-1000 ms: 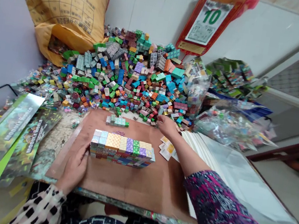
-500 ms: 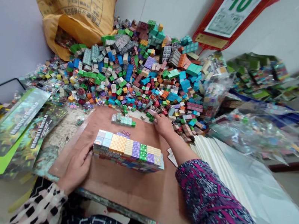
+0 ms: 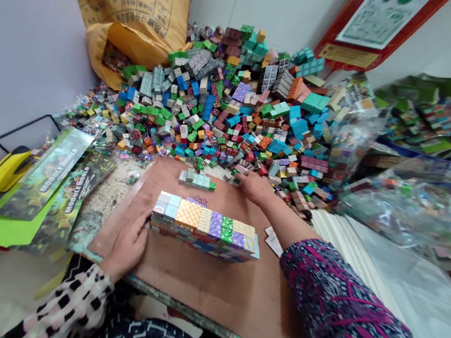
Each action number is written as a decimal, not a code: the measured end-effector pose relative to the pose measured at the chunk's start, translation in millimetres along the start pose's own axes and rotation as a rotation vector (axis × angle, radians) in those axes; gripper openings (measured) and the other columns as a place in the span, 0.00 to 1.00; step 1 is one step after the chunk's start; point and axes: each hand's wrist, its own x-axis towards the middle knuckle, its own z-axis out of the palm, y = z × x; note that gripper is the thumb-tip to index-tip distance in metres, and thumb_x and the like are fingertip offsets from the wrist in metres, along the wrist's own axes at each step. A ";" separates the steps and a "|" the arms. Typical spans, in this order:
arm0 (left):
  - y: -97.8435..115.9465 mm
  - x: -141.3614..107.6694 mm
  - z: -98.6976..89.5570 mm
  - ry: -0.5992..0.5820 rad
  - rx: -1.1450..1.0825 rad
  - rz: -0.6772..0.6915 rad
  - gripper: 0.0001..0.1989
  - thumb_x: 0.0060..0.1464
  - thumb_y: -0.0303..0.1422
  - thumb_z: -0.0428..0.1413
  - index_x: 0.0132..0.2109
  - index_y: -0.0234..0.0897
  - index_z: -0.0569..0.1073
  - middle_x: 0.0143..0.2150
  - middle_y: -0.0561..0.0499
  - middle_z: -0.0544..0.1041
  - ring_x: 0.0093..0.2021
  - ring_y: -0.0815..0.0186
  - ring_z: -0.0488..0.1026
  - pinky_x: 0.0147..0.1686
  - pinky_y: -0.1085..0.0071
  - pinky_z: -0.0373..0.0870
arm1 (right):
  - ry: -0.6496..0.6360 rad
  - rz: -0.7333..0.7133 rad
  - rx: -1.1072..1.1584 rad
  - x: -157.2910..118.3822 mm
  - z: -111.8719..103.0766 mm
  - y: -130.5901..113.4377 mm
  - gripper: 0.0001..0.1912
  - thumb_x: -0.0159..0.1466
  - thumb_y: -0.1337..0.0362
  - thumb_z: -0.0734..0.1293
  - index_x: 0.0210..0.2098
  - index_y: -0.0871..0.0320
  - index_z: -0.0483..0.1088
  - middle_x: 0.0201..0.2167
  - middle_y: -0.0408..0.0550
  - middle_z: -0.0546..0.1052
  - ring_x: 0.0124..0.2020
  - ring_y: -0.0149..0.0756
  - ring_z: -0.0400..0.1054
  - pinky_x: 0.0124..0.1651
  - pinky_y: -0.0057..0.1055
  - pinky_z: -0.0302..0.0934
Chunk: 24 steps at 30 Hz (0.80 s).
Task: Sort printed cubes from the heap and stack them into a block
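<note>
At the far left, a yellow plastic object (image 3: pixel 8 172) is lying beside printed green cards (image 3: pixel 46 178), which are running up to the left edge of a brown board (image 3: pixel 194 281). The left hand (image 3: pixel 125 244) is resting against the left end of a long stack of colourful cube blocks (image 3: pixel 205 228), its fingers together and unclamped. The stack is sitting mid-board, with bare board stretching in front and to its right. A short row of blocks (image 3: pixel 197 180) is sitting just beyond it, near the far edge. A large heap of loose blocks (image 3: pixel 218 105) is spilling up to that edge. The right hand (image 3: pixel 254 188) is reaching its edge, fingertips down among the blocks; I cannot tell whether they are gripping one. Further right, plastic bags of blocks (image 3: pixel 415 213) are crowding the table.
</note>
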 end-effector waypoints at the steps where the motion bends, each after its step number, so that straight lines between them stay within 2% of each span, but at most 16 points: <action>1: -0.4 0.1 0.1 0.001 -0.005 0.006 0.23 0.61 0.38 0.45 0.58 0.34 0.72 0.57 0.44 0.75 0.58 0.57 0.71 0.63 0.59 0.66 | -0.002 0.028 0.004 1.1 0.1 -2.0 0.24 0.68 0.67 0.54 0.61 0.51 0.67 0.52 0.60 0.73 0.46 0.47 0.70 0.42 0.37 0.60; 6: -3.6 -0.3 2.8 0.005 -0.035 0.031 0.23 0.61 0.38 0.44 0.58 0.33 0.71 0.59 0.44 0.73 0.61 0.59 0.69 0.64 0.60 0.64 | 0.004 0.141 0.008 3.0 -0.4 -14.2 0.24 0.67 0.70 0.55 0.58 0.50 0.70 0.48 0.58 0.77 0.46 0.49 0.71 0.46 0.42 0.59; 10: -2.2 0.0 2.8 -0.019 -0.053 0.031 0.23 0.62 0.38 0.44 0.59 0.33 0.70 0.60 0.44 0.72 0.61 0.60 0.68 0.65 0.60 0.62 | 0.055 0.170 0.010 -4.9 -10.8 -18.5 0.23 0.68 0.64 0.57 0.61 0.49 0.67 0.49 0.58 0.77 0.50 0.53 0.69 0.49 0.47 0.57; 13: -0.7 0.9 0.9 -0.024 -0.058 0.019 0.23 0.61 0.37 0.45 0.58 0.35 0.71 0.60 0.45 0.72 0.61 0.60 0.68 0.64 0.61 0.63 | 0.095 0.168 0.066 -20.9 -23.6 -17.9 0.24 0.69 0.60 0.57 0.64 0.50 0.63 0.50 0.58 0.77 0.50 0.53 0.69 0.49 0.45 0.57; 16: -0.4 1.4 -0.8 -0.026 -0.050 -0.003 0.23 0.60 0.37 0.45 0.57 0.35 0.72 0.58 0.45 0.74 0.59 0.58 0.70 0.63 0.60 0.65 | -0.006 0.127 0.196 -45.0 -31.3 -15.9 0.22 0.67 0.60 0.61 0.59 0.54 0.68 0.48 0.57 0.78 0.47 0.50 0.71 0.45 0.38 0.59; 20: -1.1 1.3 -0.7 -0.026 -0.054 -0.039 0.24 0.60 0.40 0.45 0.59 0.34 0.70 0.60 0.44 0.73 0.61 0.56 0.68 0.65 0.57 0.61 | -0.151 0.044 0.325 -77.4 -24.6 -8.4 0.18 0.61 0.62 0.67 0.50 0.56 0.74 0.44 0.51 0.79 0.42 0.43 0.73 0.38 0.30 0.61; 24: -3.1 2.3 0.3 -0.010 -0.059 -0.033 0.25 0.60 0.40 0.46 0.60 0.35 0.69 0.60 0.43 0.72 0.61 0.55 0.67 0.67 0.55 0.58 | -0.198 -0.021 0.572 -93.9 -9.2 4.1 0.29 0.57 0.67 0.69 0.58 0.56 0.67 0.39 0.47 0.79 0.37 0.38 0.73 0.35 0.27 0.62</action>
